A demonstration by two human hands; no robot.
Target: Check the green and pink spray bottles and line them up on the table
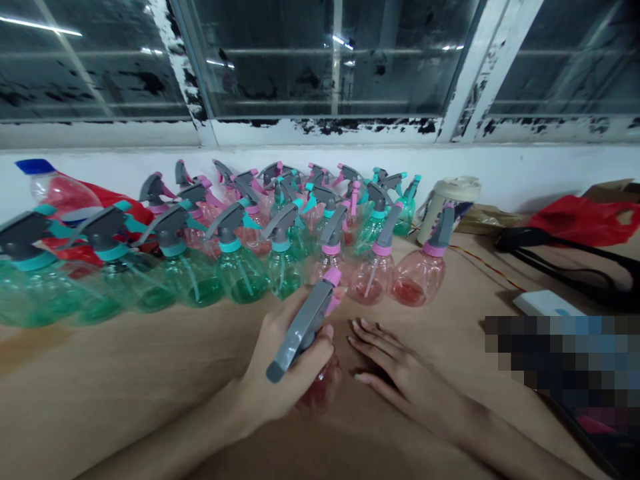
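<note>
Wrapped round the neck of a pink spray bottle (306, 323) is my left hand (280, 360). The bottle has a grey trigger head with a pink nozzle, which points away from me, and its clear pink body is partly hidden by my fingers. My right hand (400, 367) lies palm down on the table to the right of the bottle, fingers stretched out and holding nothing. Just beyond my hands runs a front row of spray bottles, several green ones (245, 273) on the left and pink ones (417, 277) on the right.
More spray bottles (320, 177) crowd behind the front row, against the wall. A plastic bottle with a blue cap (63, 190) lies at the far left. On the right are a pale cup (447, 200), a red plastic bag (585, 220), a black strap (560, 257) and a white box (547, 303).
</note>
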